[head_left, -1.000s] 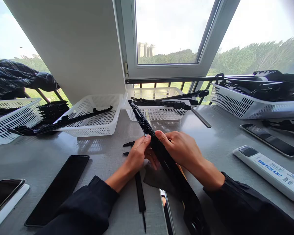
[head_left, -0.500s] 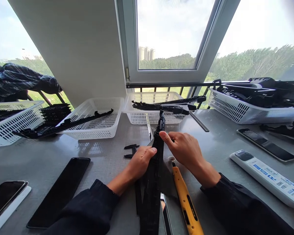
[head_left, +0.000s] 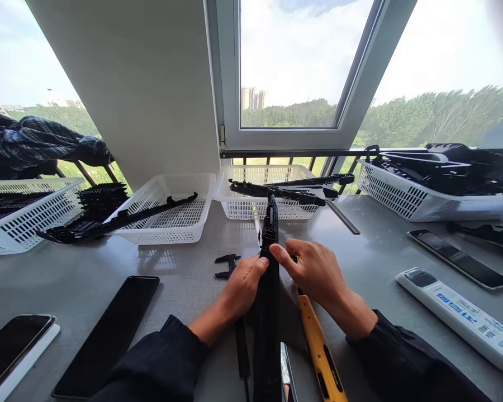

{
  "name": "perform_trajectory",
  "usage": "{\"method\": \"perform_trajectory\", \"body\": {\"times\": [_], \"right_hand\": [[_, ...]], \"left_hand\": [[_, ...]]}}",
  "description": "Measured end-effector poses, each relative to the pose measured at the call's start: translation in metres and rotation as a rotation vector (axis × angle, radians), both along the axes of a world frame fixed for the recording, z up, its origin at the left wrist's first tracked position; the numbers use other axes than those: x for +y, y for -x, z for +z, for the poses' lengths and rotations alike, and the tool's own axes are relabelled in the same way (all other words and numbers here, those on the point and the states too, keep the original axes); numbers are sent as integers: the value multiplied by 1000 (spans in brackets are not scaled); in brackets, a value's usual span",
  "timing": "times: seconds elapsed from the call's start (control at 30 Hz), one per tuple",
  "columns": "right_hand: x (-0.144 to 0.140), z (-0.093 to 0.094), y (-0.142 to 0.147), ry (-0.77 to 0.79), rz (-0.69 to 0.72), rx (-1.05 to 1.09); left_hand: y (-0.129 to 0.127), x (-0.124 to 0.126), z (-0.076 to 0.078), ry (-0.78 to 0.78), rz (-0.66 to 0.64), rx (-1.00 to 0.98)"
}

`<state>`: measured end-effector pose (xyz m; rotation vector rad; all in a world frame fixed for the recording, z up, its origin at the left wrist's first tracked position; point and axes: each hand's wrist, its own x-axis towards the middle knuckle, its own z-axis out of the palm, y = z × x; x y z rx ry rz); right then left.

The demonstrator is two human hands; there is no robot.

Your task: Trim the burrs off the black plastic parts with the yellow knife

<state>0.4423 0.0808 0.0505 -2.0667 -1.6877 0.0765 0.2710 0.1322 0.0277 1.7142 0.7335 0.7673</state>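
A long black plastic part (head_left: 268, 312) stands out from me over the middle of the table, its narrow far tip pointing toward the window. My left hand (head_left: 243, 282) grips it from the left, thumb on top. On the other side, my right hand (head_left: 316, 271) is curled closed, with its thumb tip at the part's edge. A bit of yellow and black shows by its fingers, too small to name. Below that hand lies a yellow pen-like power tool (head_left: 318, 346). A black caliper (head_left: 224, 267) lies just beyond my left hand, partly covered by it.
White baskets (head_left: 171, 237) line the back, several with black plastic parts in or across them. At left lie a black flat panel (head_left: 109, 335) and a phone (head_left: 17, 340). On the right are another phone (head_left: 459, 258) and a white device with blue print (head_left: 461, 315).
The camera view has tilted up slightly. The black part has turned a little between my hands, and my right thumb now sits a bit lower along it. My left hand keeps its grip.
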Motion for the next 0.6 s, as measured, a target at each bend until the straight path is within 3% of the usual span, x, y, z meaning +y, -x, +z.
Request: {"method": "perform_trajectory", "body": {"times": [0.23, 0.6], "right_hand": [[-2, -8, 7, -5, 79, 45], [-5, -16, 18, -35, 134, -35]], "left_hand": [[2, 0, 0, 45, 7, -98], [3, -1, -4, 259, 67, -195]]}}
